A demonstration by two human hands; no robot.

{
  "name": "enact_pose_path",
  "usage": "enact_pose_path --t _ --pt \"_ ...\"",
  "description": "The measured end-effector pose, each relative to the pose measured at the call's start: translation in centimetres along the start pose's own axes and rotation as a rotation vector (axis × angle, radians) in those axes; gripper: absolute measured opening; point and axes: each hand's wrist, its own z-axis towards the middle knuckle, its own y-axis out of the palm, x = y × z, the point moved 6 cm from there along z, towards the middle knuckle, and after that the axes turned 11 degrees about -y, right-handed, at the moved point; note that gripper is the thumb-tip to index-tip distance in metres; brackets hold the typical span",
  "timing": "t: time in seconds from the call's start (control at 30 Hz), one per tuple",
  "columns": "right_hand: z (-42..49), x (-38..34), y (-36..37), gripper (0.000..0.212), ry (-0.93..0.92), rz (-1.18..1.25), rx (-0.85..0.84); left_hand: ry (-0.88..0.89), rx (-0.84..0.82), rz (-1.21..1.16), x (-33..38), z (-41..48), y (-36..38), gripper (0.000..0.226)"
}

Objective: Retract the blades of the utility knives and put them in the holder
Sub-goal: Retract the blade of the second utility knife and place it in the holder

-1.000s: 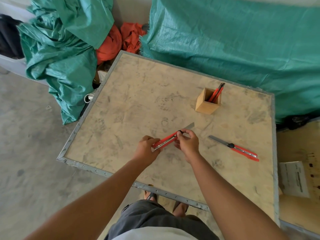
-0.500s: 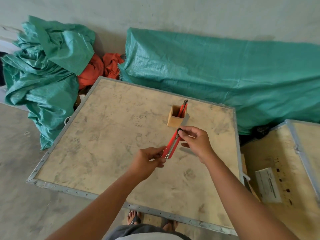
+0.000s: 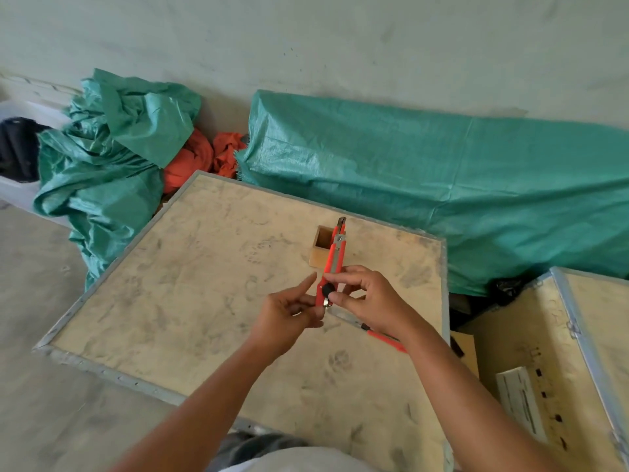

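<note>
Both hands are raised just in front of the wooden holder (image 3: 319,251): the held knife (image 3: 331,270), its blade apparently drawn in, is pinched by the right hand (image 3: 362,299) with the thumb at its black slider, while the left hand (image 3: 288,314) is loosely open, fingertips barely at the knife's lower end. One knife (image 3: 341,227) is already stood in the holder, and a third knife (image 3: 371,330), blade still extended, is left on the table (image 3: 190,301) nearer than the holder, partly hidden under the right wrist. If the slider is not locked, the blade could be pushed back out on insertion, and the light holder could be tipped by a crooked entry.
</note>
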Motion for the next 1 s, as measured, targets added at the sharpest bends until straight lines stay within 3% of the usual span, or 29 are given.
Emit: enact_pose_path --t 0.4,0.53,0.73,1.0 --pt "0.5 -0.4 -1.3 0.024 -0.106 0.021 0.066 0.055 0.071 0.003 1.0 -0.5 0.9 0.048" --pt "1.1 -1.3 -0.8 0.021 -0.122 0.001 0.210 0.077 0.064 0.024 1.7 0.1 -0.4 0.049" --pt "2.2 -1.3 -0.2 0.025 -0.078 0.049 0.165 0.078 0.047 0.030 2.4 1.1 -1.6 0.049" --pt "3.0 -0.5 0.1 0.020 -0.041 0.029 0.291 0.065 0.027 0.041 2.2 2.8 -1.6 0.050"
